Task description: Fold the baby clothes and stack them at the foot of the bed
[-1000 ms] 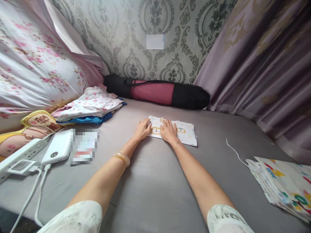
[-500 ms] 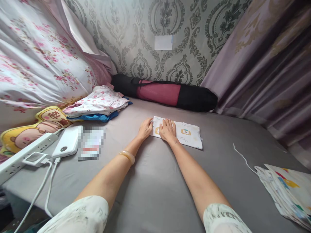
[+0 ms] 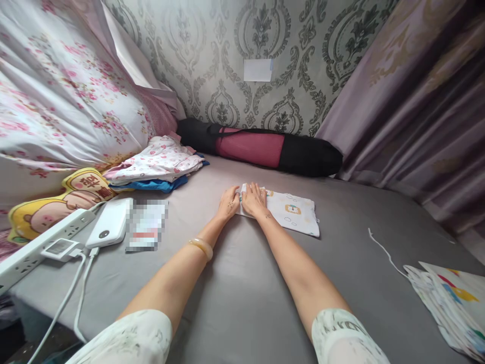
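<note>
A small folded white garment (image 3: 293, 210) with a yellow lion-like print lies flat on the grey sheet. At its left end rests my left hand (image 3: 229, 203), fingers stretched out and thumb side against the fabric edge; a pale bangle (image 3: 201, 248) circles that wrist. Right beside it, my right hand (image 3: 254, 200) lies palm down on the left part of the garment, fingers extended. Both hands cover that end, so the fabric there is partly hidden.
A long black and pink bag (image 3: 250, 147) lies along the wall. To the left are piled clothes (image 3: 159, 159), a yellow cushion (image 3: 56, 202), a power bank (image 3: 109, 222) and a power strip (image 3: 45, 247) with cables. Folded printed cloths (image 3: 447, 303) sit at right beside a white cord (image 3: 382, 247).
My right hand has slid left across the garment toward my left hand, uncovering more of its right side. My left hand stays at the left edge. The camera view has turned slightly left.
</note>
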### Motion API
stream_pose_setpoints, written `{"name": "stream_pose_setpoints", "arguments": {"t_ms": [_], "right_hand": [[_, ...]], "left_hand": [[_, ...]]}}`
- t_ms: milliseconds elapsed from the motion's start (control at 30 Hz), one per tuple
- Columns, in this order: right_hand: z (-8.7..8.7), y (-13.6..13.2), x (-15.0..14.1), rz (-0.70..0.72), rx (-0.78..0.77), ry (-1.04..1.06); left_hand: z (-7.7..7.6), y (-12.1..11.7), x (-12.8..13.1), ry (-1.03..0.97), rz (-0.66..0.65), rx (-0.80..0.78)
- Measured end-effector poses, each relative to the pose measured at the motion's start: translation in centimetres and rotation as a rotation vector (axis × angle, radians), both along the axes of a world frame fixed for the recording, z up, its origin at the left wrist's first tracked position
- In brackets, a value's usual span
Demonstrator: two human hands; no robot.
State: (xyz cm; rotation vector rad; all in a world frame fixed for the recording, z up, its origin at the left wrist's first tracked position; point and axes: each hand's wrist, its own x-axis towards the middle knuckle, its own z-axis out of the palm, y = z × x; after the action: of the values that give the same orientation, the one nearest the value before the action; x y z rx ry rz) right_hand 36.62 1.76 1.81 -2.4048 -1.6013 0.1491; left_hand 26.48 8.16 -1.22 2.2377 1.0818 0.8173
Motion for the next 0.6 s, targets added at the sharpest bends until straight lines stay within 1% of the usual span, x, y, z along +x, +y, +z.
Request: {"name": "stream_pose_setpoints", "arguments": {"t_ms": [133, 200, 267, 400, 500, 600], "right_hand": [[-1.4, 0.4, -0.5, -0.008, 0.040, -0.042], [-1.7, 0.5, -0.5, -0.006, 0.053, -0.044], [-1.6, 0.5, -0.4, -0.003, 0.051, -0.040], [-0.7, 0.6, -0.6, 0.004, 0.011, -0.043], [-0.3, 0.7, -1.2, 0.063, -0.008, -0.066], [-0.4, 0.6, -1.8, 0.103, -0.036, -0.077]], "left_hand": [[0.2, -0.1, 0.0, 0.004, -0.014, -0.005], [0.3, -0.1, 0.0, -0.002, -0.018, -0.014], [0.4, -0.2, 0.0, -0.007, -0.017, -0.023], [0.5, -0.3, -0.1, -0.048, -0.019, -0.038], [0.5, -0.3, -0.1, -0.131, -0.005, -0.049], [0.4, -0.3, -0.2, -0.188, 0.012, -0.056]]}}
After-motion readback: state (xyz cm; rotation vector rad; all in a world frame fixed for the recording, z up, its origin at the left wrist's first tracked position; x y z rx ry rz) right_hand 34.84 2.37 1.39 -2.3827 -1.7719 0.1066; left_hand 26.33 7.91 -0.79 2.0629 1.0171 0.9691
